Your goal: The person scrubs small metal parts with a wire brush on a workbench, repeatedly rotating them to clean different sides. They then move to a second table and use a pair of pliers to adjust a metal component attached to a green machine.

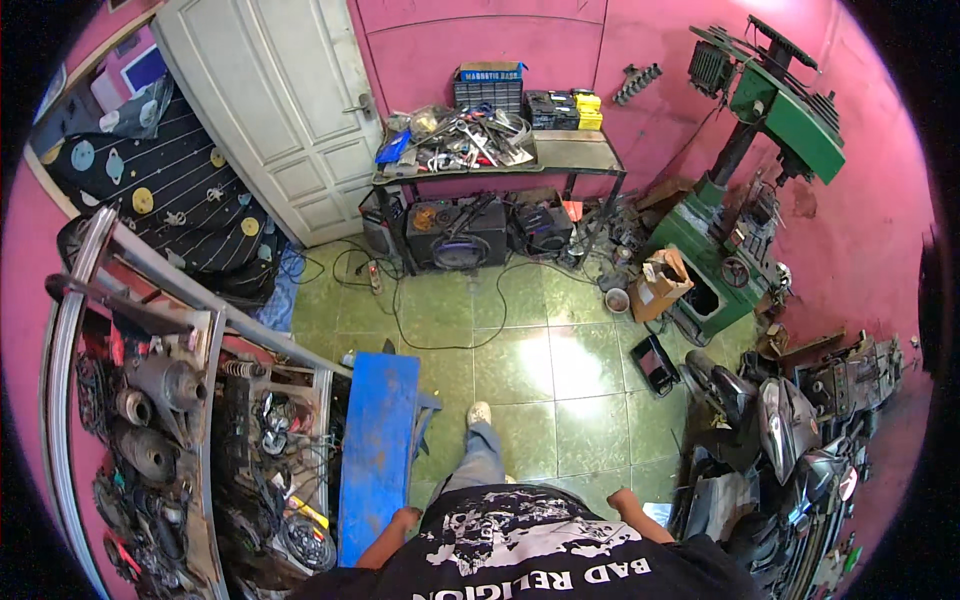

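My left hand (405,518) hangs at my side, right beside the edge of a long blue bench (378,440) with a scuffed top; whether it touches the bench I cannot tell. Out to the other side is my right hand (622,498), low over the tiled floor, with nothing seen in it. The fingers of both hands are mostly turned away and too small to read. Between the hands, one leg reaches forward, its light shoe (479,412) on the green tiles beside the bench.
Metal shelving (215,400) full of greasy machine parts lines the left. Ahead, a table (575,152) carries piled tools; a black cable (440,346) loops across the floor. A green drilling machine (700,250), cardboard box (660,285) and black tray (655,366) stand right, above heaped motorcycle parts (785,430).
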`<state>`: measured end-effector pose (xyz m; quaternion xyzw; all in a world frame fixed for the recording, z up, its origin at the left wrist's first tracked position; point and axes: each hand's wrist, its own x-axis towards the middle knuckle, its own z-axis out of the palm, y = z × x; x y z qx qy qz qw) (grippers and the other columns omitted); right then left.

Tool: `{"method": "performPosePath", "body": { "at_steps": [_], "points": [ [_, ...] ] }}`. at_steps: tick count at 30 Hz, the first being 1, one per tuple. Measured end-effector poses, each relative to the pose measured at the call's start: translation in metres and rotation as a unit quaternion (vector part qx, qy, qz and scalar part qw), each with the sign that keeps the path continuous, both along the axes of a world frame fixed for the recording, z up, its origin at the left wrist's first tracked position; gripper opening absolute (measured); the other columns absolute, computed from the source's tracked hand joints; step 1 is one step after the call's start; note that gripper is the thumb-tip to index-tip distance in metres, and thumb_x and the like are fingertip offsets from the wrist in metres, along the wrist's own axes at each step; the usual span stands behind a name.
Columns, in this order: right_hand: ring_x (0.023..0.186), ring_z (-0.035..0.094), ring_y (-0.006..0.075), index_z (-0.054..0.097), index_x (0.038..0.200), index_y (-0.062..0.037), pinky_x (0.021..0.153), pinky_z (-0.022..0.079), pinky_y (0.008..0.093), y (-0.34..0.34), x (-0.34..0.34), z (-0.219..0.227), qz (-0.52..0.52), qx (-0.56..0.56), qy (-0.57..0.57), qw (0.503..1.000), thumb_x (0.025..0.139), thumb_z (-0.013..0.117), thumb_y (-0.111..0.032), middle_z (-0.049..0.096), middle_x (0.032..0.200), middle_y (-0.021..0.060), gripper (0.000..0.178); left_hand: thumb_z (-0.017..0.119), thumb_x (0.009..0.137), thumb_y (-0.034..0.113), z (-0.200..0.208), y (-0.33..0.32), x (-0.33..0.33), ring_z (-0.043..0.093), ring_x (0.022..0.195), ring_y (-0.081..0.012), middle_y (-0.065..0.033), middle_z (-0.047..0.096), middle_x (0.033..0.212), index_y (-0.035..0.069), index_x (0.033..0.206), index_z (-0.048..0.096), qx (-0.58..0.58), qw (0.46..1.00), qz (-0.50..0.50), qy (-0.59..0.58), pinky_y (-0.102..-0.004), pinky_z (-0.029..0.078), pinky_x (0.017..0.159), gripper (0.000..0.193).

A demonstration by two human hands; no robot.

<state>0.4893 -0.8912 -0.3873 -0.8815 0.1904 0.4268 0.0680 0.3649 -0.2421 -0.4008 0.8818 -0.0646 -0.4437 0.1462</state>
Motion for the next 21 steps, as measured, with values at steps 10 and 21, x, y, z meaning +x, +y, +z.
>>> {"method": "performPosePath", "body": {
  "at_steps": [10, 21],
  "points": [
    [0.112, 0.068, 0.0381, 0.077, 0.106, -0.0074, 0.099, 0.054, 0.0449, 0.092, 0.192, 0.029, 0.039, 0.019, -0.055, 0.998, 0.083, 0.062, -0.037, 0.071, 0.116, 0.0223, 0.041, 0.058, 0.096, 0.04, 0.011, 0.067, 0.163, 0.069, 0.109, -0.0381, -0.0197, 0.072, 0.119, 0.009, 0.115, 0.075, -0.065, 0.904, 0.423, 0.015, -0.0483, 0.053, 0.094, 0.04],
    [0.115, 0.067, 0.0382, 0.076, 0.116, -0.0119, 0.101, 0.053, 0.045, 0.143, 0.25, 0.034, -0.049, 0.063, -0.122, 0.989, 0.081, 0.067, -0.035, 0.07, 0.121, 0.0218, 0.043, 0.064, 0.095, 0.049, 0.003, 0.115, 0.259, 0.072, 0.095, -0.0301, -0.0179, 0.075, 0.107, 0.007, 0.114, 0.076, -0.068, 0.883, 0.464, -0.019, -0.0429, 0.055, 0.085, 0.047]
  ]
}}
